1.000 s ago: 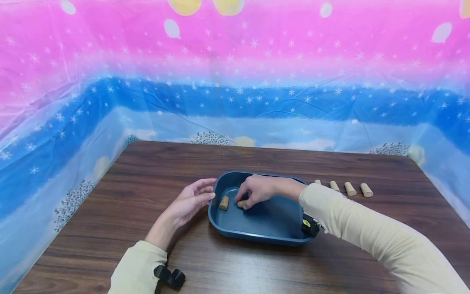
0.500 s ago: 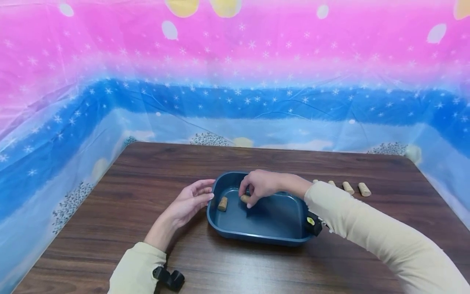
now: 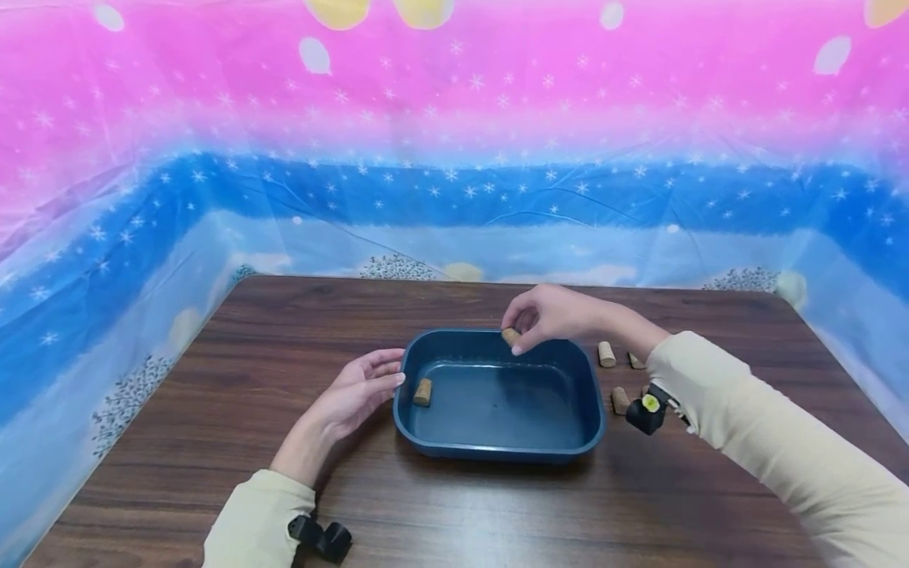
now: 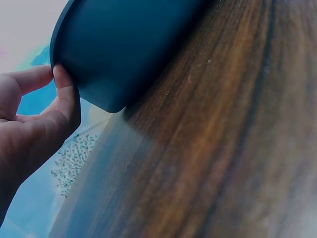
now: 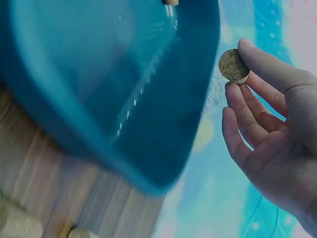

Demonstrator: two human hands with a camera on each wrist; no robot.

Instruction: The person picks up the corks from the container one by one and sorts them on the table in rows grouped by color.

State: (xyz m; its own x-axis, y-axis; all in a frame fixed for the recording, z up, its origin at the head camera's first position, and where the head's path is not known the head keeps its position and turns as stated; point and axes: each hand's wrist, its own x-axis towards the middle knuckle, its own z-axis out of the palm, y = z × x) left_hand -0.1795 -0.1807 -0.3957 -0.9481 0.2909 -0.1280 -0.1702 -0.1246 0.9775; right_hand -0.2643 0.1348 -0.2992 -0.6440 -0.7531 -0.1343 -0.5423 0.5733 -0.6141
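Observation:
My right hand [image 3: 557, 317] pinches a cork [image 3: 510, 337] between thumb and fingertips, above the far rim of a dark blue rectangular tub [image 3: 497, 455]. In the right wrist view the held cork [image 5: 234, 66] turns its round end to the camera. A second cork [image 3: 422, 392] stands inside the tub, toward its left end. My left hand [image 3: 351, 394] touches the tub's left outer side with fairly straight fingers; the left wrist view has its fingertips [image 4: 60, 77] against the tub's wall near the rim.
Several more corks lie on the brown wooden table [image 3: 213, 410] right of the tub, among them one far cork [image 3: 606, 354] and one nearer cork [image 3: 620, 401]. My right sleeve and wrist camera partly cover others. A pink and blue printed cloth [image 3: 454, 189] hangs behind the table.
My right hand has lifted the cork from the tub's floor and carried it up, back and right to the far rim. More corks on the right now show. My left hand stays at the tub.

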